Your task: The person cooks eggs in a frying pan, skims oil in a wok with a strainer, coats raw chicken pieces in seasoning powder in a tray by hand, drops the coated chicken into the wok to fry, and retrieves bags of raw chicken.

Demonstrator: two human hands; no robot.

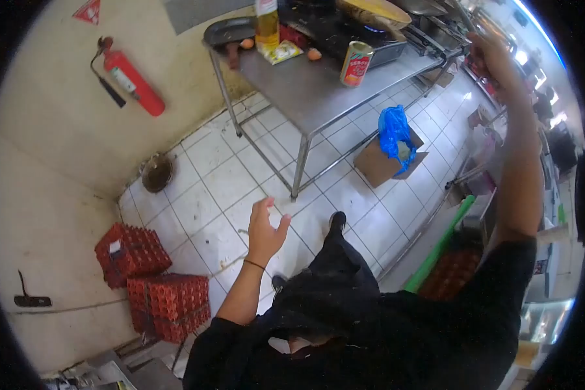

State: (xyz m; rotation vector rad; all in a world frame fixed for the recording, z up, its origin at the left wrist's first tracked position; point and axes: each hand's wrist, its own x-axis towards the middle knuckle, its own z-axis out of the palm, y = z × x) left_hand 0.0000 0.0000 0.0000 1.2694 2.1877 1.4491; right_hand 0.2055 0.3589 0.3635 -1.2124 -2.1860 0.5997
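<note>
My left hand (266, 229) hangs in the air above the tiled floor, thumb and fingers apart, holding nothing. A dark band circles that wrist. My right arm stretches far out to the upper right, and my right hand (491, 57) is beside the end of the metal table (286, 97). Its fingers are too small and blurred to show whether they hold anything. On the table are a can (357, 64), a bottle of yellow liquid (266, 29), a yellow-and-white packet (283, 52), eggs (314, 54) and a stove (383, 53) with a pan (376, 12) over a blue flame.
A cardboard box (374, 162) with a blue plastic bag (394, 130) stands on the floor by the table. Stacks of red egg trays (172, 305) sit at lower left. A round pot (157, 173) rests by the wall, below a fire extinguisher (134, 81).
</note>
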